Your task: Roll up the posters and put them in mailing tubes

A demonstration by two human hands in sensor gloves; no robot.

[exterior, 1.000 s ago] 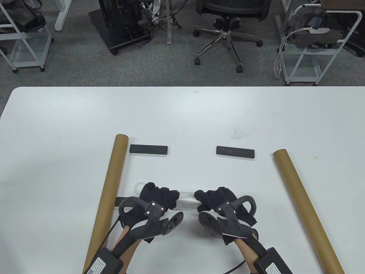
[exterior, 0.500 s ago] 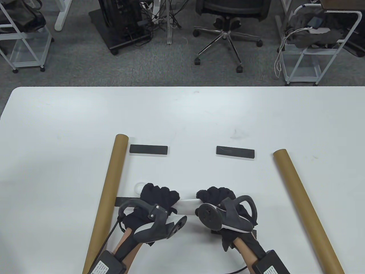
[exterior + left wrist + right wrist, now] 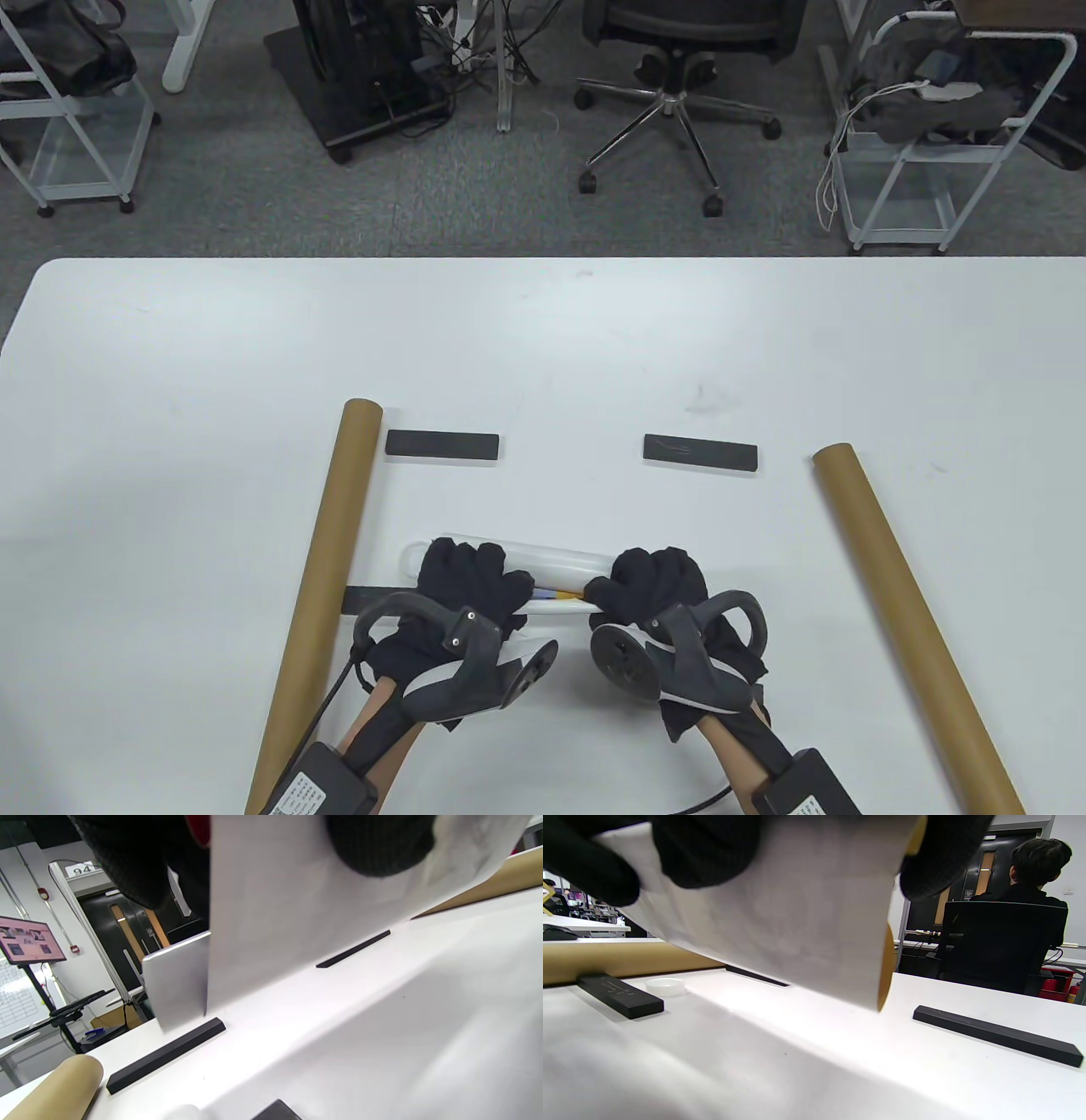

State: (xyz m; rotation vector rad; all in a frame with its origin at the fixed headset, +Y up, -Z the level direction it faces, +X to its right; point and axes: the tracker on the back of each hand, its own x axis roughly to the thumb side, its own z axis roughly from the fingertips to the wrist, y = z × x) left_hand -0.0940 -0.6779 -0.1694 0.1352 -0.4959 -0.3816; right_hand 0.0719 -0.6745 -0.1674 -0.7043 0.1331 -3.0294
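Note:
A white poster lies on the table, its near edge curled into a loose roll (image 3: pixel 551 560) with coloured print showing between my hands. My left hand (image 3: pixel 471 577) grips the roll's left part and my right hand (image 3: pixel 653 581) its right part, fingers curled over it. Both wrist views show the lifted paper (image 3: pixel 275 899) (image 3: pixel 780 921) held under black gloved fingertips (image 3: pixel 704 849). One brown mailing tube (image 3: pixel 327 586) lies left of my hands, another (image 3: pixel 912 620) to the right.
Black weight bars (image 3: pixel 442 445) (image 3: pixel 700 452) sit at the poster's far corners; a third (image 3: pixel 361 598) lies by the left tube. A white cap (image 3: pixel 665 986) rests near that tube. A person (image 3: pixel 1031 878) sits in a chair beyond the table.
Both hands have turned the poster's edge over and away; the roll now shows beyond the fingers, and coloured print has appeared between the hands.

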